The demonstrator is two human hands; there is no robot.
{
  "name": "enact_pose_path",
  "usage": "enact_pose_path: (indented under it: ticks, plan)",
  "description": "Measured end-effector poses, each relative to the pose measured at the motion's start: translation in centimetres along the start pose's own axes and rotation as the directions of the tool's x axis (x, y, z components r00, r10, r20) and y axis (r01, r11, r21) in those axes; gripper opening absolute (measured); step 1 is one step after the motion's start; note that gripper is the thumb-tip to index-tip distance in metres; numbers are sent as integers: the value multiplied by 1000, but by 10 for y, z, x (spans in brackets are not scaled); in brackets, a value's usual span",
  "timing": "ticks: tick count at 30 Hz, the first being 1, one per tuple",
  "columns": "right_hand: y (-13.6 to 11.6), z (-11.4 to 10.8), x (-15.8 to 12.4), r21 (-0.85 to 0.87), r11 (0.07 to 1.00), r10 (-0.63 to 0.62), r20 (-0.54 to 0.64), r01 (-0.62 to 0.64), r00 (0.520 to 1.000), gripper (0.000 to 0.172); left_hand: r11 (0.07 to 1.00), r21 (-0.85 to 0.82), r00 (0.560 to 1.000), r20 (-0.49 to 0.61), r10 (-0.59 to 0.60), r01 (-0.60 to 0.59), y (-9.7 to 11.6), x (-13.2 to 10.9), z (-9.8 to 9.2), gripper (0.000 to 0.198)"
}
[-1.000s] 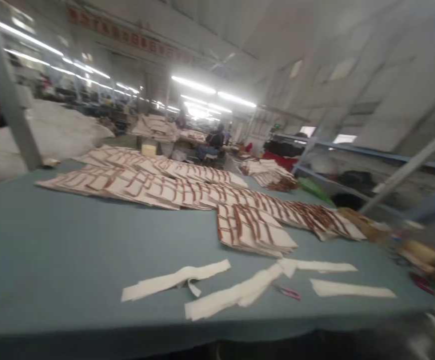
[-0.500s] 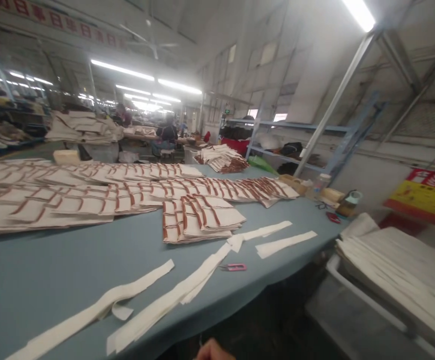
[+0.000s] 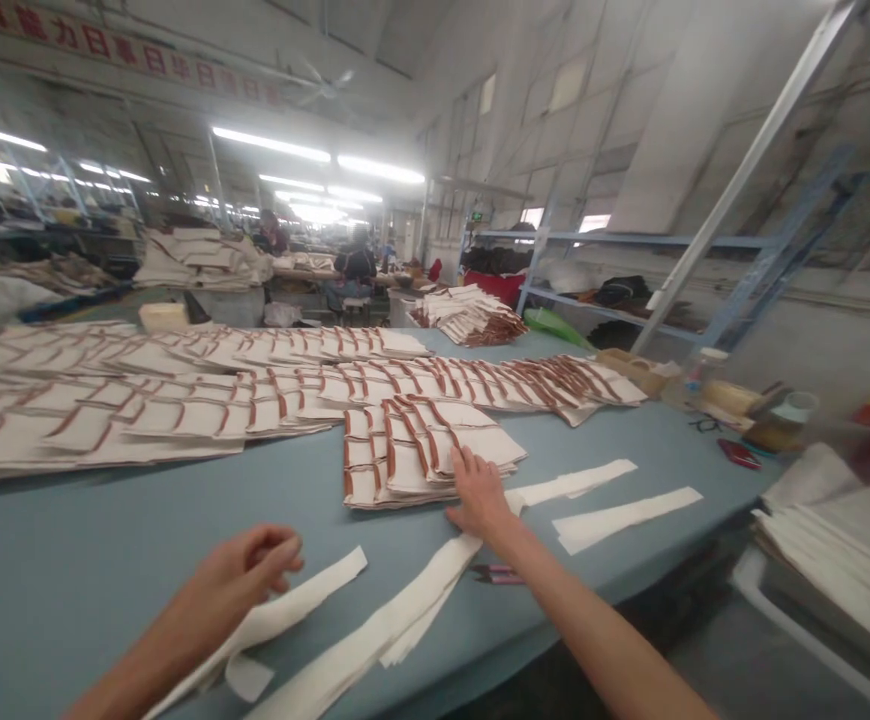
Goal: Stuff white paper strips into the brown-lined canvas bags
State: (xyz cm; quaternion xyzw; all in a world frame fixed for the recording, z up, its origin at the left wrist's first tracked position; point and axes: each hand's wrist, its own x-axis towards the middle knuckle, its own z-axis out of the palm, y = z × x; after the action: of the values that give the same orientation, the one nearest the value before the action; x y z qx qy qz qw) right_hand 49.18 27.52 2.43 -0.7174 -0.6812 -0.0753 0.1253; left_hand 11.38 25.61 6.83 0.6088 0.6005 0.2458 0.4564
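Blue-grey cloth covers the long worktable [image 3: 90, 560] before us, in a wide workshop lit by strip lights. Our right hand [image 3: 480, 495] lies flat with fingers spread and loose, grasping nothing, its fingertips on the near edge of a small stack of cream panels [image 3: 420, 445] trimmed with brown straps, at the middle of the table. Our left hand [image 3: 244, 575] is nearer and further left, its fingers curled in towards the thumb over a white fabric strip [image 3: 307, 590]; we cannot tell whether it grips the strip or only hovers on it. A longer bundle of white strips [image 3: 397, 620] runs from the near edge up to our right wrist, and pink scissors [image 3: 501, 574] lie just right of it, beside the forearm. Two more short strips [image 3: 626, 513] lie to the right. Beyond the stack, rows of overlapped panels [image 3: 180, 400] stretch across the far table. Blue metal shelving [image 3: 615, 240] stands at the far right, and folded white cloth [image 3: 840, 560] is piled near right, off the table.
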Motion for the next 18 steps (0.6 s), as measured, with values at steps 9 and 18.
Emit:
enact_pose_path:
  ticks: [9,18]
  plan:
    - [-3,25,21,-178,980,-83,42,90,996,64,929,-294,970,158,-183,223,43,133,80,34]
    - [15,-50,55,-282,959,-21,16,25,1000,33,742,-633,967,243,-77,218,109,156,106,39]
